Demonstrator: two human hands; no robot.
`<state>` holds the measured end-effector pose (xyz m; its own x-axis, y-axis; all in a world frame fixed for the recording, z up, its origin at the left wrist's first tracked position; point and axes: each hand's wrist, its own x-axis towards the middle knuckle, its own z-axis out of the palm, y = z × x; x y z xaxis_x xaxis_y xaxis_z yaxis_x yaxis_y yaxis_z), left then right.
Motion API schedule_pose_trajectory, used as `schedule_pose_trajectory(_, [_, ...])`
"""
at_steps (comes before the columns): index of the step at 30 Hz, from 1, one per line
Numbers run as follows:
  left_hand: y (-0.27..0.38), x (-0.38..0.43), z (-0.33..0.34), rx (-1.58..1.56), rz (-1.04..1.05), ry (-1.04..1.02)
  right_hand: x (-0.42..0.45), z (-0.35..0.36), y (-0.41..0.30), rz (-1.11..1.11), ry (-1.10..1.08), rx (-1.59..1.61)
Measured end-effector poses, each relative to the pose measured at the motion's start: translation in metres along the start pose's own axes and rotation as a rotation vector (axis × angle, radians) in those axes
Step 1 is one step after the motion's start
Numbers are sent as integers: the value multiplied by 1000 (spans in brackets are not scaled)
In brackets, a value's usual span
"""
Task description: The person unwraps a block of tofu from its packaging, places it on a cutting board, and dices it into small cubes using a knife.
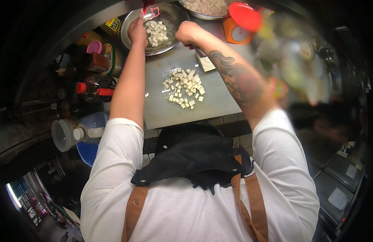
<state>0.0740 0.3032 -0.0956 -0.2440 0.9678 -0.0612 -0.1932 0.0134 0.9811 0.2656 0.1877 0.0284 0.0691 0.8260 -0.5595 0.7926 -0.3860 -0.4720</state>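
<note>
My left hand (138, 32) is at the left side of a metal bowl (177, 18) holding white tofu-like cubes (157, 32); whether it grips the rim is unclear. My right hand (189, 34) is closed near the bowl's right side, around what looks like a knife handle. Part of a blade (201, 53) shows below it, beside an uncut pale block (206, 63), and my forearm hides the rest. A loose pile of cut cubes (186, 84) lies on the grey cutting board (162, 113) nearer to me.
An orange kitchen scale (236, 31) with a red pan (245, 15) stands right of the bowl. Behind is a second bowl (201, 15) of pale sliced food. Jars and bottles, one with a red cap (81, 88), crowd the left side, with a clear plastic container (63, 135) below.
</note>
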Motion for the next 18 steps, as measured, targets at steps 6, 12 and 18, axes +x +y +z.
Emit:
schedule_pose_trajectory(6, [5, -130, -58, 268, 377, -34, -25, -5, 43, -319, 495, -213])
schedule_pose_trajectory(12, [-14, -339, -140, 1044, 533, -568, -98, 29, 116, -509, 682, 61])
schedule_pose_trajectory(18, [-28, -336, -112, 1213, 479, -570, -207, 95, 231, -241, 277, 548])
